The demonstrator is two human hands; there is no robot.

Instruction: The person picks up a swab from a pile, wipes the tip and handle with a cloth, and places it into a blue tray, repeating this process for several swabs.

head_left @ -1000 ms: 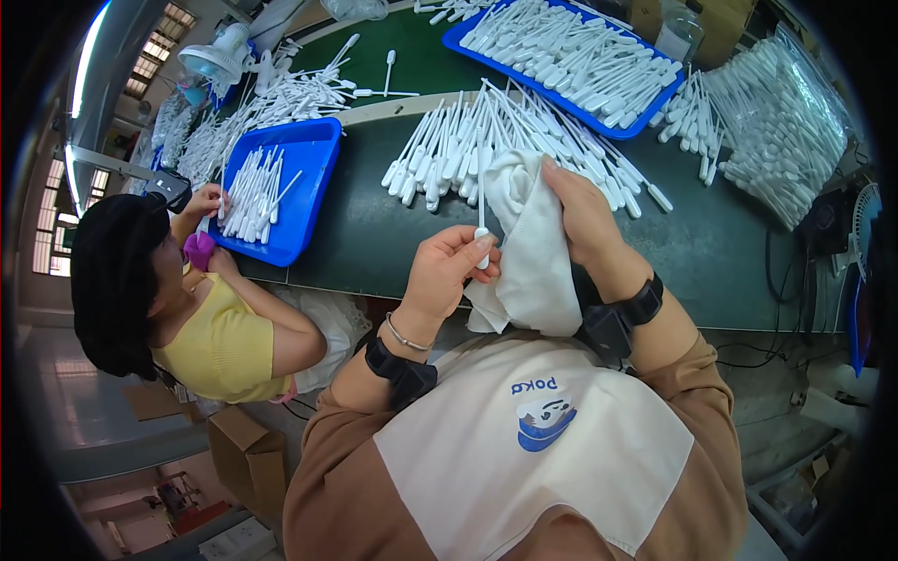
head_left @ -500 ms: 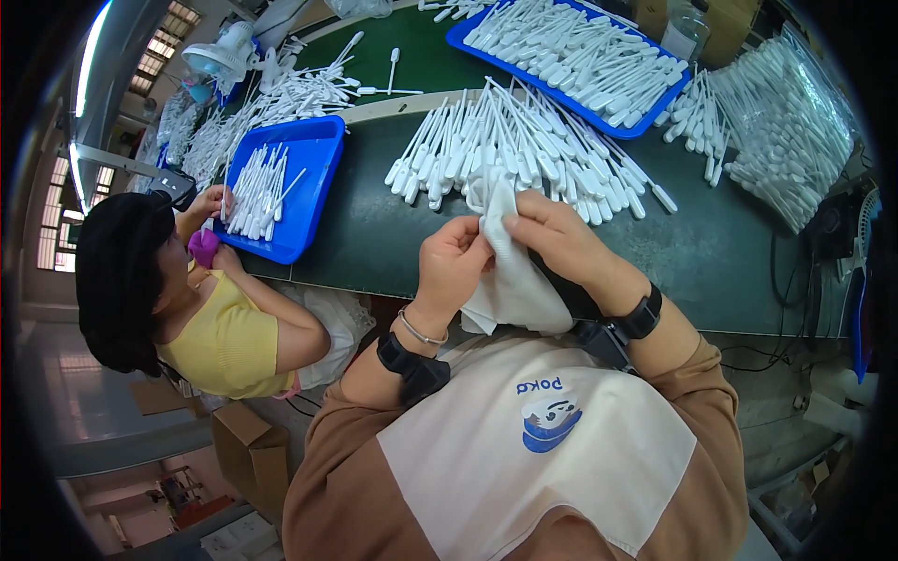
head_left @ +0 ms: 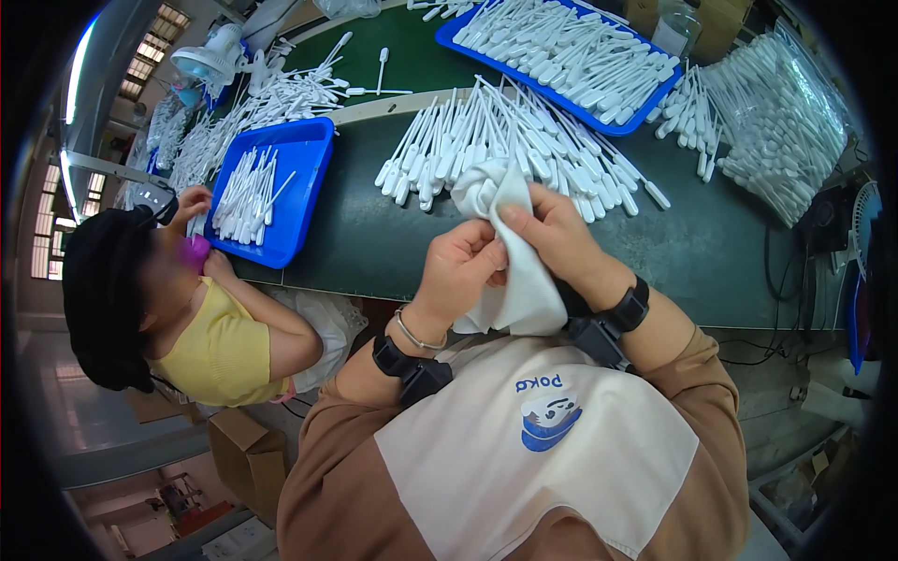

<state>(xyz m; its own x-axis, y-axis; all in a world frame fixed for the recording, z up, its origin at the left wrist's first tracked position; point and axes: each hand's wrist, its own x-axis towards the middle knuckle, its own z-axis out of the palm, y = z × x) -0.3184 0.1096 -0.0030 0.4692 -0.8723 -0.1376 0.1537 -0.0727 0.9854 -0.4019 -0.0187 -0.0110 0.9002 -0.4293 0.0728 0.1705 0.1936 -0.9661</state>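
A white cloth (head_left: 528, 294) hangs between my hands, bunched and twisted at its upper end and loose below. My left hand (head_left: 458, 268) pinches its left side, fingers closed. My right hand (head_left: 568, 241) grips it higher up, thumb pressed on the fabric. Whether anything is wrapped inside the folds, I cannot tell. Just beyond the bunched end, a fanned pile of white plastic droppers (head_left: 552, 150) lies on the dark green table (head_left: 374, 248), bulbs mostly toward me.
A blue tray (head_left: 644, 120) heaped with droppers stands behind the pile. A clear bag of droppers (head_left: 781, 140) is at right. At left, a co-worker in yellow (head_left: 224, 351) sits beside another blue tray (head_left: 313, 187). More loose droppers (head_left: 253, 107) lie behind that tray.
The cloth's upper end is now bunched into a larger, rounder twist. My hands have shifted slightly, still gripping it. The whole view has moved a little.
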